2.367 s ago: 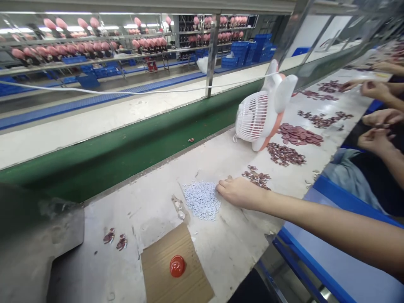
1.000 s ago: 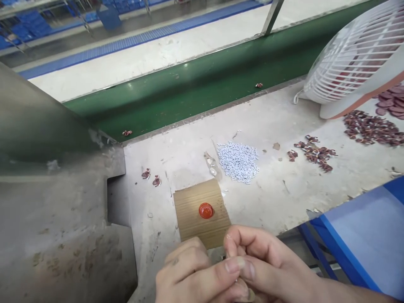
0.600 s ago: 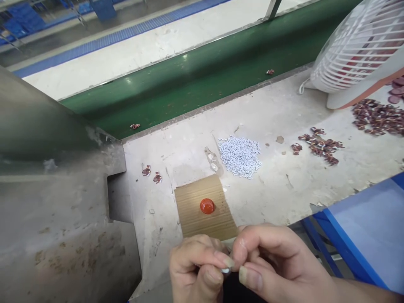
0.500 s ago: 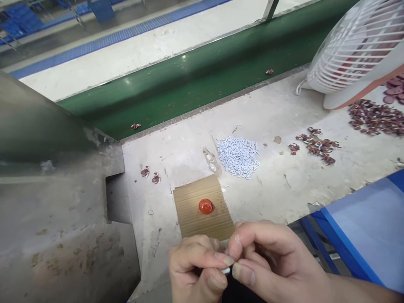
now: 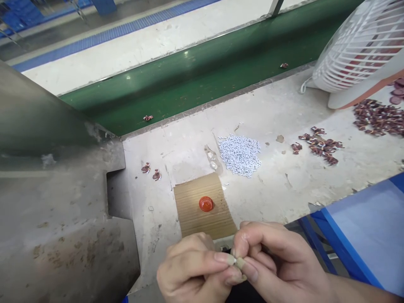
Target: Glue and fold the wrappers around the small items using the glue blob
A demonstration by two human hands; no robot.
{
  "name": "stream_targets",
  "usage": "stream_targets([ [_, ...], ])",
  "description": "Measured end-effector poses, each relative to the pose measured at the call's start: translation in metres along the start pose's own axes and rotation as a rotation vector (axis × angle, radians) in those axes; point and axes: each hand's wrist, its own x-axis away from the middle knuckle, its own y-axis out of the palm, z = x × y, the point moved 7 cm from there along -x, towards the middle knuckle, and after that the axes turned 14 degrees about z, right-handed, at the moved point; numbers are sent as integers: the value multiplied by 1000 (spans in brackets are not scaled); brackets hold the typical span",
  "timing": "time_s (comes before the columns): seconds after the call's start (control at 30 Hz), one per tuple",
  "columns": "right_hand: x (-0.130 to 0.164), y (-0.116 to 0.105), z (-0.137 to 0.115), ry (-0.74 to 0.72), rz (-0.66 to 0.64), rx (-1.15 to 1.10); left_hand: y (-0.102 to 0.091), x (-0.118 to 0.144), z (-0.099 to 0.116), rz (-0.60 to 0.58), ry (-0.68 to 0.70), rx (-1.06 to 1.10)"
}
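Observation:
At the near edge of the table, my left hand (image 5: 194,267) and my right hand (image 5: 277,259) meet fingertip to fingertip. Thumb and index finger of the left hand pinch a small white piece (image 5: 235,261), of which only a speck shows. My right hand is also closed in a pinch against that spot; whatever it holds is hidden by the fingertips. Just beyond them lies a piece of cardboard (image 5: 189,214), with a small round red-orange dish (image 5: 206,204) on it. A heap of tiny pale blue-white curved pieces (image 5: 240,155) lies behind, to the right.
Small dark-red figures lie in a cluster (image 5: 322,145) and a bigger pile (image 5: 378,118) at right, beside a white fan (image 5: 356,54). Two more figures (image 5: 157,175) lie left. A metal housing (image 5: 63,202) borders the left; a green conveyor belt (image 5: 189,88) runs behind.
My hands have drawn closer together at the fingertips, the left one shifting slightly. The white piece is now mostly covered. Two figures on the green belt have moved right.

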Motion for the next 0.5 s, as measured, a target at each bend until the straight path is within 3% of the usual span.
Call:
stream_targets([
  [0.1, -2, -3, -8, -170, -2, 181, -1, 0, 12, -32, 203, -189],
  [0.2, 0, -7, -16, -283, -39, 305, -5, -1, 20, -109, 284, -322],
  [0.33, 2, -10, -26, -355, -122, 347, -8, -5, 20, -248, 283, -446],
  [0.5, 1, -12, -27, -327, -246, 384, -4, -14, 12, -229, 181, -454],
])
